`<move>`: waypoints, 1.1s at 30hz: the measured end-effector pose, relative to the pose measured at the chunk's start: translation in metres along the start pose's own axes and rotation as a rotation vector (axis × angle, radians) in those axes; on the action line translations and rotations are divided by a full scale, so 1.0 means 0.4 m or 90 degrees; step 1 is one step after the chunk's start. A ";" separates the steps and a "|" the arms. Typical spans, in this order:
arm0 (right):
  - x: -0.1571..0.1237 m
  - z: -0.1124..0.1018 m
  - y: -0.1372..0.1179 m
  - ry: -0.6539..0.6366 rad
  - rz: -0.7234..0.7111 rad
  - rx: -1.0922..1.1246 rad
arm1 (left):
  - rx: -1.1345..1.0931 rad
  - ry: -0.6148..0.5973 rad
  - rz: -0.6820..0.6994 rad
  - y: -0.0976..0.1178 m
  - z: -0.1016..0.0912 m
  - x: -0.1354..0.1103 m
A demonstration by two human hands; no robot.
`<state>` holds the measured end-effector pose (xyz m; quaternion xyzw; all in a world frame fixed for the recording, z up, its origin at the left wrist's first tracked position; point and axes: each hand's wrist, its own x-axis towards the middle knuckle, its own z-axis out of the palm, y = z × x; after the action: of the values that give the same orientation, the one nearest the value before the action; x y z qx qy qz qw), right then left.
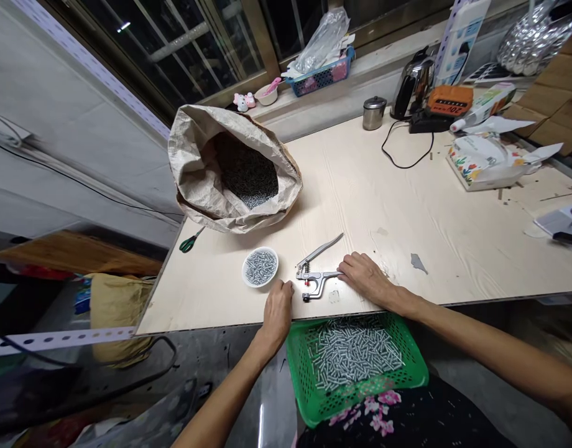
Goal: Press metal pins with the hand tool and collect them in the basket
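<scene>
Snap fastener pliers [318, 283] lie on the table with their handles spread apart. My right hand [363, 278] is closed around the end of the lower handle. Just left of the pliers' jaws, my left hand [277, 311] rests at the table's front edge with its fingers curled together; whatever may be in them is hidden. Beyond that hand stands a white bowl [260, 267] full of small silvery metal pieces. Below the table edge, a green basket [298, 373] on my lap holds many short metal rods or pins.
An open sack [193, 180] of dark metal pieces stands at the table's back left. Green-handled scissors [188, 243] lie near the left edge. Farther right are a lidded metal tin [374, 113], a kettle [411, 84], a black cable [400, 167] and a tissue pack [486, 162].
</scene>
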<state>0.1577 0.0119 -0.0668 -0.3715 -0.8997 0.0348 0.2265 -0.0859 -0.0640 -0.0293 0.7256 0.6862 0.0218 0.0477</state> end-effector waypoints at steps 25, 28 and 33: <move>0.001 0.000 -0.002 -0.017 0.002 0.006 | -0.655 -0.186 -0.363 0.060 -0.036 0.070; 0.001 0.001 -0.003 -0.009 0.002 0.001 | -0.651 -0.217 -0.381 0.059 -0.040 0.075; 0.001 0.002 -0.003 -0.006 0.002 -0.003 | -0.681 -0.240 -0.407 0.061 -0.046 0.080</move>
<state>0.1561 0.0113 -0.0672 -0.3732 -0.9004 0.0348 0.2211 -0.0617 -0.0326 -0.0095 0.3534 0.7424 0.2173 0.5261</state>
